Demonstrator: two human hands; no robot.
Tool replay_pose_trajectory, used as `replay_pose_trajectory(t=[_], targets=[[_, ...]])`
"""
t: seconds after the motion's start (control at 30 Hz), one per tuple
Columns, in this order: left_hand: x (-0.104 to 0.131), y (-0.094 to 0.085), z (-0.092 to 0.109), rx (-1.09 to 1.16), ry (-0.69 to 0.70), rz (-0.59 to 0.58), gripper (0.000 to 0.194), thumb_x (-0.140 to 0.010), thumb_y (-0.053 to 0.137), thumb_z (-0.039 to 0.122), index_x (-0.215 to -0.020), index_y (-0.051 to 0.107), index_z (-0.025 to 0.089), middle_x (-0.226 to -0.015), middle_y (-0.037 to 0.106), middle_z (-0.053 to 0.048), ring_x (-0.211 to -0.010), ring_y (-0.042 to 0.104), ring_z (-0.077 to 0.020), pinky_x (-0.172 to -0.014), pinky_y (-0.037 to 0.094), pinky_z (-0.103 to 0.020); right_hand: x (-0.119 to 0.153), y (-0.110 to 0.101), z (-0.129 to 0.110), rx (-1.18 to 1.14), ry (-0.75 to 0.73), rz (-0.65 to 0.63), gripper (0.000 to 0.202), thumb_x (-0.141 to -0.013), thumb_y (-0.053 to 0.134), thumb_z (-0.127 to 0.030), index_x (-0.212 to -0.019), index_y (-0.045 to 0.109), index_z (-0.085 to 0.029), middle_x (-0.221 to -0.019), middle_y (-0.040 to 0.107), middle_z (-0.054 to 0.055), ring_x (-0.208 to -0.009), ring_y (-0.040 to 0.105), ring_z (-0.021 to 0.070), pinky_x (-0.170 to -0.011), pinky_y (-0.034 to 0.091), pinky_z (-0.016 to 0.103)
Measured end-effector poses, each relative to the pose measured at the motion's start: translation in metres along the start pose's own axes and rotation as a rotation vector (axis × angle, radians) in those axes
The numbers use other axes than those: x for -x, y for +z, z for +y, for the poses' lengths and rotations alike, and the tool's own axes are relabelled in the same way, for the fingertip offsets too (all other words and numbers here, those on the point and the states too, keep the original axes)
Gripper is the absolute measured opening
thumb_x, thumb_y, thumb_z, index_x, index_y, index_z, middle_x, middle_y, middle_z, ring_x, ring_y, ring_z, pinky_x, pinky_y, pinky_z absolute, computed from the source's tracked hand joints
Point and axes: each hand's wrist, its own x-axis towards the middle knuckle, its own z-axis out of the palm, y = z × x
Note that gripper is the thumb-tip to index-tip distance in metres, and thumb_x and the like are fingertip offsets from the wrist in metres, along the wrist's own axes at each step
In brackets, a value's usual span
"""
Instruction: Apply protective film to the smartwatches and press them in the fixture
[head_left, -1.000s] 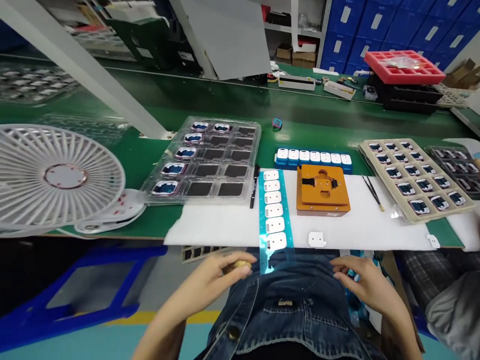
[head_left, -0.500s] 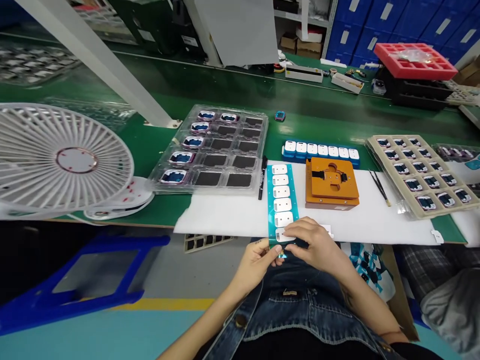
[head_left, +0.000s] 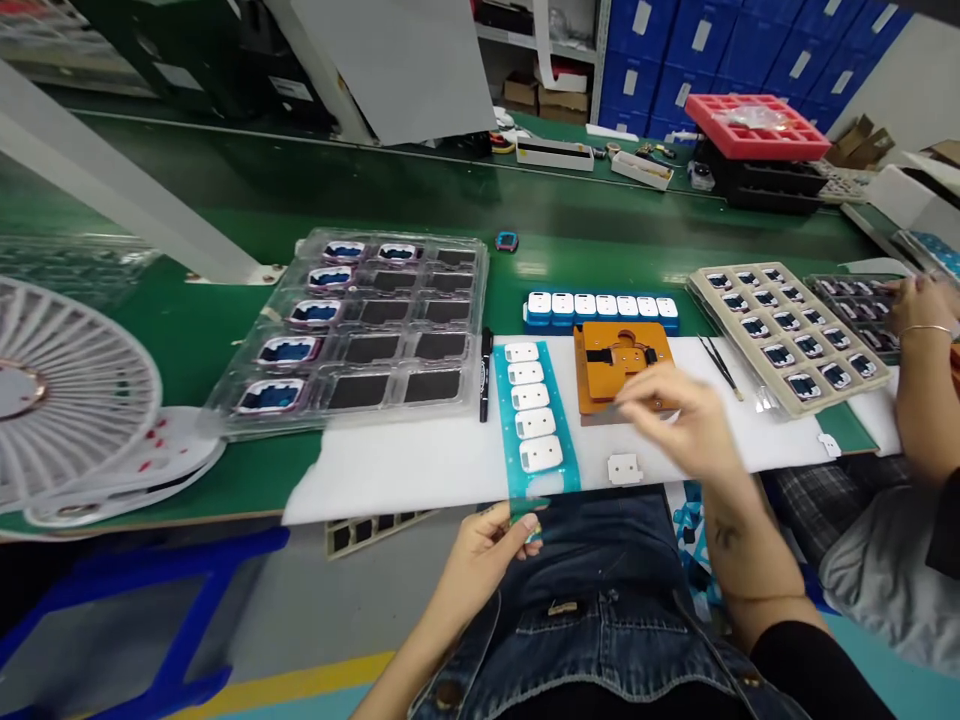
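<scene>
My left hand [head_left: 499, 540] pinches the near end of a teal film strip [head_left: 566, 455] at the table's front edge. White rounded labels [head_left: 535, 423] stand in a column on the strip, and its nearest place shows only a faint outline. My right hand [head_left: 686, 420], blurred by motion, is closed over the front right of the orange fixture [head_left: 622, 365]; a small, thin piece shows at its fingertips, too smeared to make out fully. A white plate with small holes [head_left: 624, 469] lies on the white foam sheet [head_left: 397, 460] below that hand.
On the left are a fan [head_left: 75, 390] and a clear tray [head_left: 480, 300] of watch-like parts. A marker [head_left: 485, 375], blue holder [head_left: 601, 310], tweezers [head_left: 721, 368] and beige tray [head_left: 825, 400] surround the fixture. Another person's hand [head_left: 926, 310] is at the far right.
My right hand has left the strip and moved up and right to the fixture. The strip's nearest label has come off. The view has shifted to the right, bringing another person's hand into sight.
</scene>
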Motion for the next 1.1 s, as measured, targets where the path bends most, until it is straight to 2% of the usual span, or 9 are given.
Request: replay_pose_trajectory(t=[0.07,0.13,0.27,0.4,0.57,0.67,0.77,0.9,1.1], targets=[[0.0,-0.002,-0.001,-0.029,-0.005,-0.047,0.031,-0.069,0.065,0.047,-0.066,0.063,0.016,-0.057,0.062,-0.002,-0.056,0.059,-0.016,-0.054,0.047,-0.025,-0.027,-0.028,0.014,0.101,0.034,-0.024,0.011,-0.078,0.063,-0.018,-0.068,0.066,-0.019,-0.073,0.065,0.001,-0.075,0.058,0.016,-0.069,0.044,0.031],[0.0,-0.006,-0.001,-0.073,0.005,-0.105,0.033,-0.069,0.066,0.049,-0.073,0.066,0.017,-0.062,0.063,-0.002,-0.061,0.06,-0.0175,-0.056,0.047,-0.026,-0.053,-0.042,0.034,0.166,0.103,-0.149,0.011,-0.074,0.065,-0.018,-0.064,0.066,-0.018,-0.071,0.063,0.001,-0.072,0.056,0.0155,-0.066,0.043,0.03],[0.003,-0.016,-0.001,-0.176,0.035,-0.191,0.035,-0.075,0.063,0.049,-0.091,0.072,0.019,-0.07,0.067,-0.003,-0.07,0.06,-0.0191,-0.063,0.049,-0.027,-0.077,-0.038,0.064,0.283,0.109,-0.316,0.007,-0.071,0.068,-0.014,-0.064,0.067,-0.018,-0.07,0.059,0.001,-0.072,0.054,0.0154,-0.07,0.045,0.032],[0.012,-0.034,0.005,-0.345,0.032,-0.251,0.033,-0.078,0.061,0.047,-0.098,0.072,0.022,-0.077,0.069,-0.004,-0.073,0.061,-0.0195,-0.06,0.046,-0.023,-0.062,-0.03,0.066,0.335,0.016,-0.196,0.019,-0.073,0.065,-0.013,-0.091,0.067,-0.019,-0.094,0.056,0.004,-0.083,0.054,0.0168,-0.073,0.047,0.032],[0.018,-0.061,0.036,-0.562,0.072,-0.404,0.028,-0.08,0.059,0.041,-0.1,0.073,0.028,-0.085,0.071,-0.005,-0.071,0.062,-0.0187,-0.053,0.041,-0.02,-0.043,-0.029,0.065,0.328,-0.166,-0.141,0.014,-0.084,0.059,-0.022,-0.075,0.069,-0.021,-0.094,0.059,0.006,-0.095,0.055,0.0219,-0.084,0.046,0.039],[0.01,-0.069,0.069,-0.572,0.215,-0.47,0.026,-0.083,0.054,0.038,-0.097,0.074,0.028,-0.08,0.07,-0.005,-0.068,0.062,-0.0178,-0.057,0.044,-0.022,-0.041,-0.025,0.07,0.252,-0.146,0.032,0.016,-0.086,0.057,-0.027,-0.078,0.07,-0.021,-0.093,0.061,0.006,-0.088,0.058,0.0196,-0.076,0.049,0.036],[-0.015,-0.076,0.104,-0.642,0.391,-0.279,0.026,-0.083,0.051,0.038,-0.085,0.073,0.024,-0.083,0.071,-0.006,-0.072,0.063,-0.0185,-0.063,0.046,-0.025,-0.041,-0.019,0.072,0.193,-0.118,0.203,0.018,-0.086,0.055,-0.028,-0.077,0.068,-0.02,-0.085,0.062,0.005,-0.077,0.058,0.0164,-0.065,0.049,0.031],[-0.081,-0.101,0.145,-0.835,0.571,0.068,0.031,-0.079,0.051,0.045,-0.079,0.068,0.019,-0.086,0.069,-0.006,-0.081,0.061,-0.0207,-0.077,0.047,-0.03,-0.04,-0.017,0.074,0.186,-0.146,0.32,0.018,-0.086,0.055,-0.027,-0.074,0.067,-0.02,-0.081,0.063,0.004,-0.073,0.058,0.0159,-0.062,0.048,0.03],[-0.185,-0.157,0.185,-1.081,0.411,0.457,0.019,-0.07,0.057,0.031,-0.078,0.068,0.017,-0.096,0.067,-0.011,-0.1,0.057,-0.0286,-0.092,0.042,-0.037,-0.043,-0.023,0.086,0.172,-0.153,0.392,0.018,-0.086,0.055,-0.026,-0.073,0.066,-0.019,-0.078,0.062,0.004,-0.075,0.059,0.0161,-0.062,0.047,0.029]])
